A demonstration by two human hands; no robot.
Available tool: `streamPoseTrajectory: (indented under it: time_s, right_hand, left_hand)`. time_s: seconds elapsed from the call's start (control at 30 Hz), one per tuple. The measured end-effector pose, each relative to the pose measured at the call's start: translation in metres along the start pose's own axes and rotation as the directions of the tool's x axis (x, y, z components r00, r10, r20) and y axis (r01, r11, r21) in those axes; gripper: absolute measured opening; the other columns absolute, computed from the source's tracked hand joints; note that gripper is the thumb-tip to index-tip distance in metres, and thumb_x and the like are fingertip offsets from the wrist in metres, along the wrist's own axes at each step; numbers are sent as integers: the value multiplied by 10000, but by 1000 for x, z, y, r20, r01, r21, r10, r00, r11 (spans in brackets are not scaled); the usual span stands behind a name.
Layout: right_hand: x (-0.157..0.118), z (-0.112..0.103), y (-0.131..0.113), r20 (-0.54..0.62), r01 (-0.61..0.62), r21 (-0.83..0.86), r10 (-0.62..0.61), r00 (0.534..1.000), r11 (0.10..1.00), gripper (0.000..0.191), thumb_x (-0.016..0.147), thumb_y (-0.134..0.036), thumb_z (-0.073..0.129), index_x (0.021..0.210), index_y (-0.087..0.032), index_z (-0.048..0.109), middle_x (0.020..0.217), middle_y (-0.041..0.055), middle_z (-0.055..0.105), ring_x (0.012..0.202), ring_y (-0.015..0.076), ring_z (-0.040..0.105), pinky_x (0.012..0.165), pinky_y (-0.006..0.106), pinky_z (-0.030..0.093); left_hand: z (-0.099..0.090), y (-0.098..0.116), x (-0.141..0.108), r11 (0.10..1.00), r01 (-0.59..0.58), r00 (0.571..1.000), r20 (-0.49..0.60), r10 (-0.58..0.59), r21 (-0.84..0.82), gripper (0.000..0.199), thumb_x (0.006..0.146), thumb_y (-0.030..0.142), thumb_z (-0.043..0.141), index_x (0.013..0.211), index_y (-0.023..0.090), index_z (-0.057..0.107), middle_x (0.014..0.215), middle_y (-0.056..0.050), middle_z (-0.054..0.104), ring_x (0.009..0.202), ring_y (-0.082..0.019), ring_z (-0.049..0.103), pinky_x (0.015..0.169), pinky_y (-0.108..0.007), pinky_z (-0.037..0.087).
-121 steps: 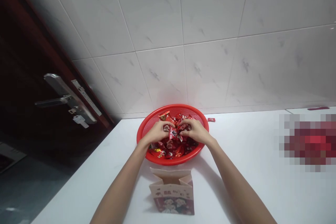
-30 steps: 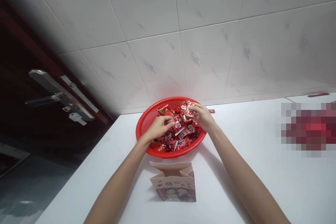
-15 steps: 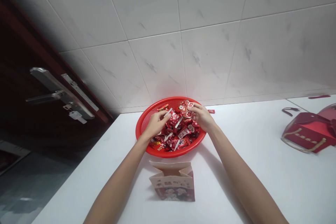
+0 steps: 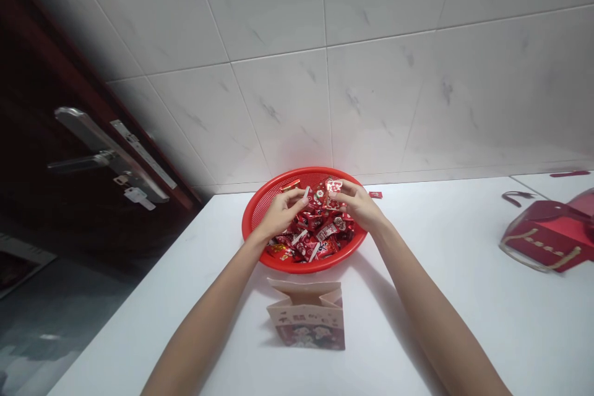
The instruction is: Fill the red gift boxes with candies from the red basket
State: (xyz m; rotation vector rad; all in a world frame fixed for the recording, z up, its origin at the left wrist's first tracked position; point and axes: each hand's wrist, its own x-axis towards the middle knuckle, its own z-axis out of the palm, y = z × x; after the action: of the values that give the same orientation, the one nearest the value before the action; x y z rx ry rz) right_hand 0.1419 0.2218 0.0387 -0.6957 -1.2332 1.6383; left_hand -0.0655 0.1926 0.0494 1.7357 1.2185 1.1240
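A round red plastic basket [image 4: 254, 247] stands on the white table near the wall, with many red-wrapped candies [image 4: 327, 232] in it. Over its left part, my left hand [image 4: 281, 213] pinches a red candy packet with a white edge. My right hand [image 4: 359, 203], over the right part, has its fingers closed on a red and white patterned packet [image 4: 334, 186]. In front of the basket, an open paper bag [image 4: 306, 318] with a printed picture stands upright; neither hand touches it.
At the right lie a dark red box with rope handles [image 4: 542, 235] and a dark strap [image 4: 513, 198]. A small red packet [image 4: 375, 195] lies behind my right hand. A tiled wall [image 4: 278, 111] rises behind the table; a door handle [image 4: 83, 163] is at left.
Both hands have lifted their packets slightly, and the packets are nearer each other above the heap. The whole view has shifted a little.
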Motion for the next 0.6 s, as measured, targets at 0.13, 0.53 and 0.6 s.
streamPoseTrajectory:
  time_s: [0.13,0.53,0.6]
  right_hand:
    - [2,-2,4,9,17,0,-17,1000,1000,397,628,-402,860,972,-261,720,1057,32,745,954,238,676,735,319,520]
    - [7,-2,9,-171,209,-43,-213,962,977,341,587,-401,878,801,-210,693,869,20,734,887,222,658,837,363,504]
    - [7,-3,9,-180,197,-49,-202,963,979,352,590,-406,876,820,-210,698,887,25,737,896,227,660,843,371,506]
  left_hand:
    - [-1,-9,2,999,43,999,7,-43,-17,573,785,519,698,1221,152,643,911,-56,722,872,-224,677,812,-331,527]
    - [1,-21,8,752,-174,900,413,-141,636,359,816,177,537,1146,172,679,1199,-96,707,1120,-265,641,981,-346,483]
    - [5,-22,10,638,-271,870,467,-159,721,345,817,213,586,1144,155,679,1158,-135,704,1094,-291,644,939,-356,495]
